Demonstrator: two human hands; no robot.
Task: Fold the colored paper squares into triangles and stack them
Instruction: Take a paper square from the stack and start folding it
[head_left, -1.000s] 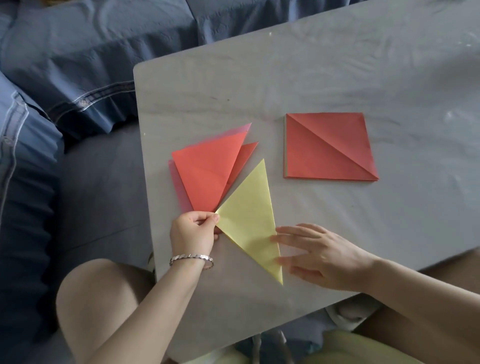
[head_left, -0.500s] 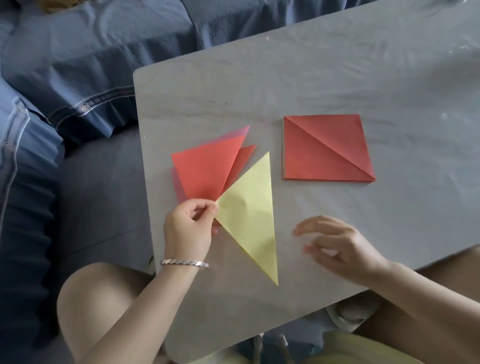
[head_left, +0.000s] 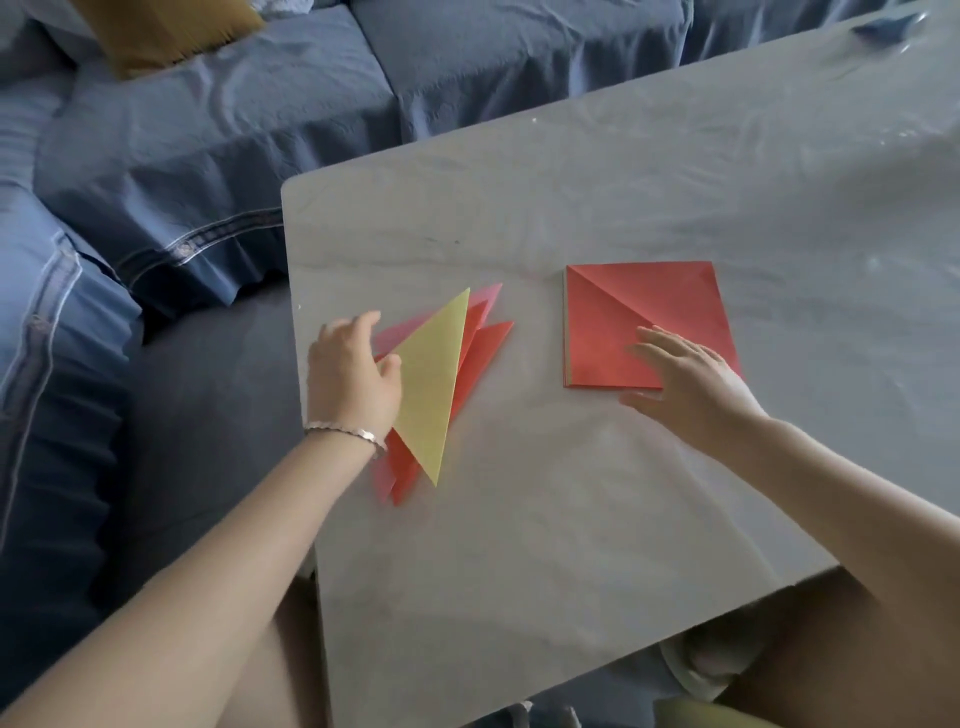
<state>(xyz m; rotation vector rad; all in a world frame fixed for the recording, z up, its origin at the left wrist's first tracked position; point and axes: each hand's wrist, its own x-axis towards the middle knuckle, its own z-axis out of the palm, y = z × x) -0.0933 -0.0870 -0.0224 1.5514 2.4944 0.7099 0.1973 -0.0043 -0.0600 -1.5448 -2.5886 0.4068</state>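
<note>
A yellow paper triangle (head_left: 428, 387) lies on top of a fanned pile of red triangles (head_left: 480, 356) and a pink triangle (head_left: 488, 296) at the left of the grey table (head_left: 519, 545). My left hand (head_left: 353, 379) rests at the pile's left edge. Its fingers are apart and its thumb touches the yellow triangle's edge. To the right lies a stack of paper squares, with a red square (head_left: 649, 306) creased along its diagonal on top. My right hand (head_left: 691, 387) is spread flat over the lower right corner of that square.
A blue sofa (head_left: 208, 156) with a mustard cushion (head_left: 166, 26) runs along the table's far and left sides. My bare knees (head_left: 249, 665) sit under the table's near edge. The table's left edge is close to the triangle pile.
My left hand carried the yellow triangle up and left onto the red and pink pile and loosened its pinch. My right hand moved away to the red square stack.
</note>
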